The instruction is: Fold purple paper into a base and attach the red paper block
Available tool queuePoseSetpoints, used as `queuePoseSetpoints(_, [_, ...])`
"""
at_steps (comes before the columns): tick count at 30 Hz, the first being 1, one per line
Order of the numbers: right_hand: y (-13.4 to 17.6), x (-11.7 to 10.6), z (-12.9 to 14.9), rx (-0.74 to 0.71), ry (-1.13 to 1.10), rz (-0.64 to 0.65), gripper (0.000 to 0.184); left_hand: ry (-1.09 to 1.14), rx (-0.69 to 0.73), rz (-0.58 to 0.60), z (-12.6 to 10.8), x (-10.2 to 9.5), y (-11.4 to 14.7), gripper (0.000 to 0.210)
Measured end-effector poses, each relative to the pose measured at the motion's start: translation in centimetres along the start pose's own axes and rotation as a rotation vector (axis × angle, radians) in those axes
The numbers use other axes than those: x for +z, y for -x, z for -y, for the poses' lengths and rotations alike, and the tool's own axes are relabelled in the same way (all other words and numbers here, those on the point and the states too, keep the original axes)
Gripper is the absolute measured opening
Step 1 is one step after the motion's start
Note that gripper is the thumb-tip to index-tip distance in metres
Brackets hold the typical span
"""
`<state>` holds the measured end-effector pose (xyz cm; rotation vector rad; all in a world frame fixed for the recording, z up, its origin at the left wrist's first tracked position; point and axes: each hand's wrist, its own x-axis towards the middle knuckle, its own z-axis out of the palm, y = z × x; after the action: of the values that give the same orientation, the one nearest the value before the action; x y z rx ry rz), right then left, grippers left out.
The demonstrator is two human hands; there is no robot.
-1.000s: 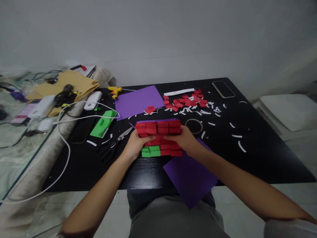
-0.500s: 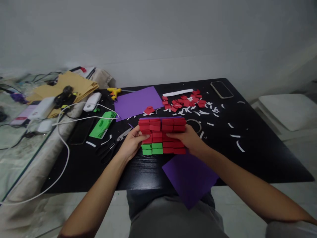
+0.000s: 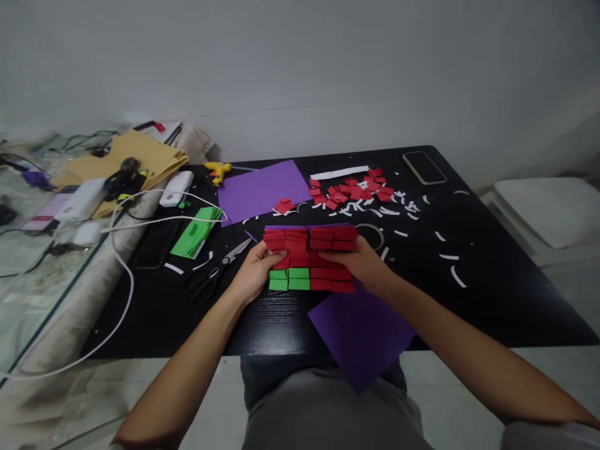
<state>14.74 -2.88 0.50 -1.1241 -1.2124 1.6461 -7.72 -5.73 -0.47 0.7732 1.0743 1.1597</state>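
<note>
First, nearest the wearer, a purple sheet lay on the near side of the tabbed paper panel, offset to the right and overhanging the front edge of the black table.

Next, the panel was positioned directly between the two hands, its long axis running left to right, from one hand to the other. The left hand grasped its left end; the right hand grasped its right end. Neither hand was nearer. Both thumbs bore on the panel's face, tips directed inward and set apart; the remaining fingers were largely hidden. The tabs were red, except for a green group at the near left corner. Whether the panel's near edge contacted the table could not be determined.

Left of the panel, scissors lay with their blades directed toward its far left corner. Farther left rested a stack of green paper. Behind the panel's right end, a ring was partly concealed.

Beyond the panel's left half lay a second purple sheet; beyond its right half, red paper pieces and a long white strip. A yellow glue gun lay to its far left, a phone to its far right.
</note>
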Motion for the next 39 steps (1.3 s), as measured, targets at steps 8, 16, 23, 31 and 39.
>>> queuePoseSetpoints(8, [0.3, 0.4, 0.3, -0.050, 0.066, -0.015, 0.037, -0.004, -0.021, 0.027, -0.2, 0.2, 0.1, 0.040])
queuePoseSetpoints(16, [0.2, 0.7, -0.2, -0.140, 0.193, -0.003, 0.026, -0.078, 0.084, -0.073, 0.8, 0.5, -0.4, 0.028])
queuePoseSetpoints(23, [-0.1, 1.4, -0.6, -0.203, 0.215, 0.023, 0.021, -0.168, 0.142, -0.134, 1.4, 0.3, -0.8, 0.035])
queuePoseSetpoints(31, [-0.4, 0.9, -0.3, -0.123, 0.143, 0.002, 0.030, -0.085, 0.125, -0.080, 0.9, 0.4, -0.4, 0.032])
queuePoseSetpoints(39, [-0.5, -0.3, 0.1, 0.018, -0.058, 0.061, 0.035, 0.066, -0.053, 0.029, 0.1, 0.1, -0.2, 0.037])
